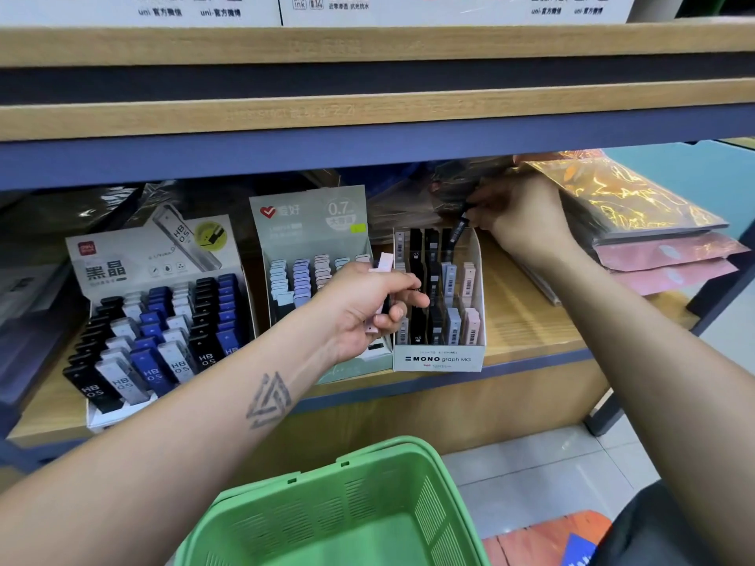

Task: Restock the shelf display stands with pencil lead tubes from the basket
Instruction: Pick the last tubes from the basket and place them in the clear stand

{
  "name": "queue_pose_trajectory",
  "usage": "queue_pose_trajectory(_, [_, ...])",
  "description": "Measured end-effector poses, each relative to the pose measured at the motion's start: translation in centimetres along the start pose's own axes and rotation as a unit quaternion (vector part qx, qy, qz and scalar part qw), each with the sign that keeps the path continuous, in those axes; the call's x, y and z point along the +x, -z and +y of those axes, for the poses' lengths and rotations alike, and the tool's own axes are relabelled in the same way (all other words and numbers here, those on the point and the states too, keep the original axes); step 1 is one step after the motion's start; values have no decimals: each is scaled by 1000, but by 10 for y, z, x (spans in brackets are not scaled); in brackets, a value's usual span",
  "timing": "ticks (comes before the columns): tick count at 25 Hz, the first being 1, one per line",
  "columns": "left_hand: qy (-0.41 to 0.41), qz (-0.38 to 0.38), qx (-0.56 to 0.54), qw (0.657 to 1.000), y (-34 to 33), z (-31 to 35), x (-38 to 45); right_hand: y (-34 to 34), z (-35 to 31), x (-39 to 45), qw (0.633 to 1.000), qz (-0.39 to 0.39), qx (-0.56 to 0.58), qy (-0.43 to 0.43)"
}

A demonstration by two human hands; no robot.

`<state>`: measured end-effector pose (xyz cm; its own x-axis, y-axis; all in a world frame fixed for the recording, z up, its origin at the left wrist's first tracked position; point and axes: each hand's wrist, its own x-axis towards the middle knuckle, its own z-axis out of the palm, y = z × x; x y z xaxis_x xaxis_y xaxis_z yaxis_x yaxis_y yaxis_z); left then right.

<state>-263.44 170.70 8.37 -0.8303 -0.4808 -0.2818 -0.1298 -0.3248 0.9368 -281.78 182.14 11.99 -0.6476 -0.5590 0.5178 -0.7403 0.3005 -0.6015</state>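
One dark lead tube (457,232), pinched in the right hand's (517,216) fingers, hung tilted over the back row of the MONO stand (439,358); entering crooked, it could jam. Left of the stand, the left hand (365,308) gripped pink tubes (383,268) that might slip.

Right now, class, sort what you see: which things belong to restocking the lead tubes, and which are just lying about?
Part of the job:
- green basket
- three display stands: left stand, middle stand, right stand
- dark tube pinched by the right hand
- pink tube held in the left hand

Lying about:
- shiny packets
- white boxes on the top shelf
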Motion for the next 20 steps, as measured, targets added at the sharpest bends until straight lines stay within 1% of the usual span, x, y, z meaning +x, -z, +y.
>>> queue_pose_trajectory(2, [1,-2,9,1000,1,-1,0,-4,1,1,1000,-2,-23,11])
queue_pose_trajectory(7, [2,-13,21,1000,2,-2,1,-15,4,0,997,-38,-69,18])
queue_pose_trajectory(13, [22,-67,-12,997,1,-1,-4,-29,11,-3,984,-69,-162,29])
queue_pose_trajectory(16, [27,-88,-24,995,1,0,-5,-25,7,-6,982,-56,-175,51])
queue_pose_trajectory(17, [24,-89,-22,995,1,0,-5,-22,3,-6,987,-49,-146,53])
queue_pose_trajectory(18, [20,-88,-19,996,1,0,-5,-18,-2,-8,995,-59,-72,34])
queue_pose_trajectory(19, [15,-88,-16,996,0,0,-6,-14,-10,-11,994,-101,40,-3])
queue_pose_trajectory(20, [12,-89,-11,996,-1,0,-6,-11,-20,-17,973,-171,150,-44])
